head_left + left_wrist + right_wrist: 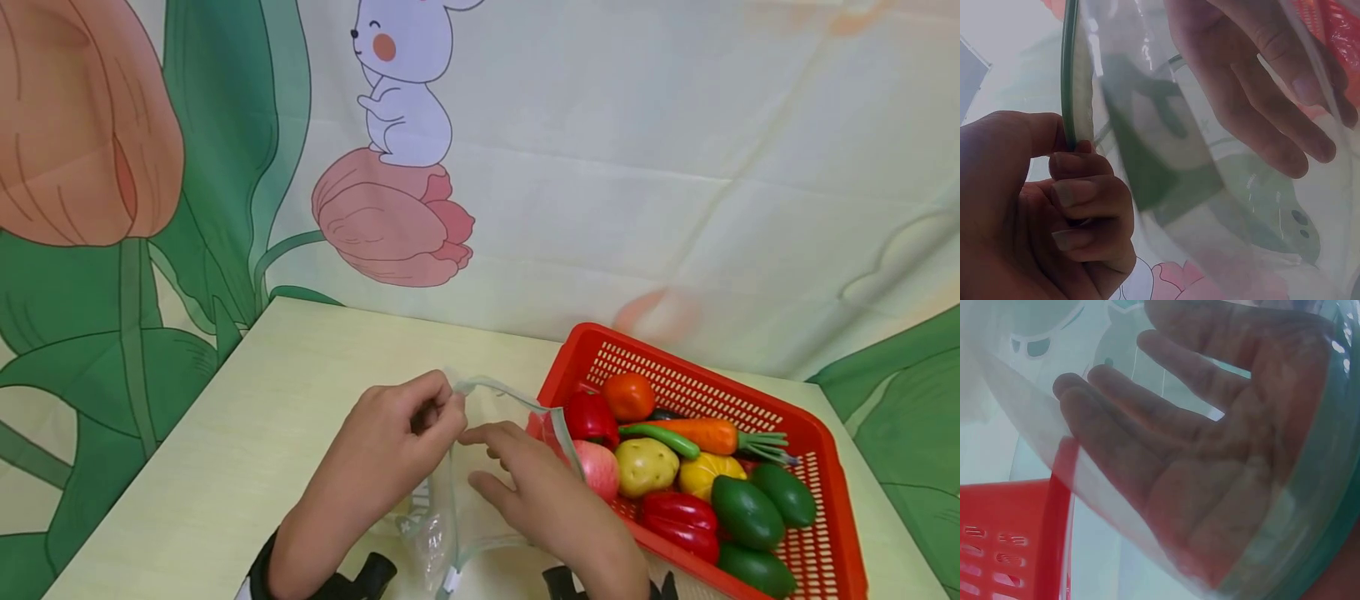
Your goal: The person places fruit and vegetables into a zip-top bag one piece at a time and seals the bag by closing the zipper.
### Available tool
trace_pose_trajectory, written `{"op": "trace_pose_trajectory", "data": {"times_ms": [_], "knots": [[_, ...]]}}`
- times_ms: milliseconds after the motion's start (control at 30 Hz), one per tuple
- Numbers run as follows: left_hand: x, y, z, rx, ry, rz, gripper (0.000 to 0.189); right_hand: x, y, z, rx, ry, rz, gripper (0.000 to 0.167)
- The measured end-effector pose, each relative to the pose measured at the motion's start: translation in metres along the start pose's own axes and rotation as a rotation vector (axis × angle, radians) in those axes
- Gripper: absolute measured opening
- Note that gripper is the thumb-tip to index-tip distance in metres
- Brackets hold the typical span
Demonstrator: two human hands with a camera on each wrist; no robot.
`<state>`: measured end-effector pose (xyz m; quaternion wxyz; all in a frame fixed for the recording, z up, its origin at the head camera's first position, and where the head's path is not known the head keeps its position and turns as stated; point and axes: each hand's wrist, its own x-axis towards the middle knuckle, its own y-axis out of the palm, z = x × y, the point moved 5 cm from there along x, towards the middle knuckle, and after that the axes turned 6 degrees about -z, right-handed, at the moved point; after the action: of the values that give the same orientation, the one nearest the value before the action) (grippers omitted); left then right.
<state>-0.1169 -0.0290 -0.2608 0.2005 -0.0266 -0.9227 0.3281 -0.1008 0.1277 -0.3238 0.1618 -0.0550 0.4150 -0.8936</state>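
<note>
My left hand (386, 454) pinches the green-trimmed edge of a clear plastic bag (480, 523) between thumb and fingers. In the left wrist view, the green trim (1070, 75) runs upward from that pinch. My right hand (542, 490) has its fingers spread and relaxed at the bag's opening. Clear plastic overlaps the right palm (1210, 487) in the right wrist view. A small white tab (452, 578) sits on the trim near the bottom of the head view. Through the bag's left side shows crumpled clear plastic (433, 537).
Right of the hands, a red basket (846, 500) holds several vegetables and fruits, among them a carrot (705, 433), a potato (647, 467) and a red pepper (681, 523). The basket stands on a pale table (247, 433). A printed curtain (600, 167) hangs behind.
</note>
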Motion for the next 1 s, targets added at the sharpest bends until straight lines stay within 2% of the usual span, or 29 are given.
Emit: {"op": "trace_pose_trajectory", "data": {"times_ms": [200, 367, 467, 600, 800, 900, 1000], "knots": [[0.0, 0.001, 0.001, 0.007, -0.006, -0.002, 0.031, 0.0, 0.0, -0.002, 0.005, 0.01, 0.005, 0.041], [0.001, 0.001, 0.001, 0.016, 0.001, 0.007, 0.029, -0.002, -0.005, 0.0, -0.021, -0.031, -0.057, 0.036], [0.001, 0.0, 0.001, 0.02, 0.004, 0.004, 0.029, -0.006, -0.012, 0.002, -0.013, -0.026, -0.081, 0.034], [0.001, 0.001, 0.001, 0.024, 0.002, -0.001, 0.029, -0.016, -0.029, 0.001, 0.027, 0.029, -0.11, 0.033], [0.002, 0.003, 0.0, 0.047, -0.014, 0.013, 0.029, -0.04, -0.064, -0.013, 0.078, 0.191, -0.148, 0.029], [0.002, 0.005, 0.001, 0.055, -0.021, 0.019, 0.029, -0.054, -0.084, -0.027, 0.032, 0.257, -0.207, 0.03], [0.002, 0.005, 0.002, 0.052, -0.026, 0.018, 0.029, -0.072, -0.103, -0.051, -0.046, 0.329, -0.276, 0.04]]}}
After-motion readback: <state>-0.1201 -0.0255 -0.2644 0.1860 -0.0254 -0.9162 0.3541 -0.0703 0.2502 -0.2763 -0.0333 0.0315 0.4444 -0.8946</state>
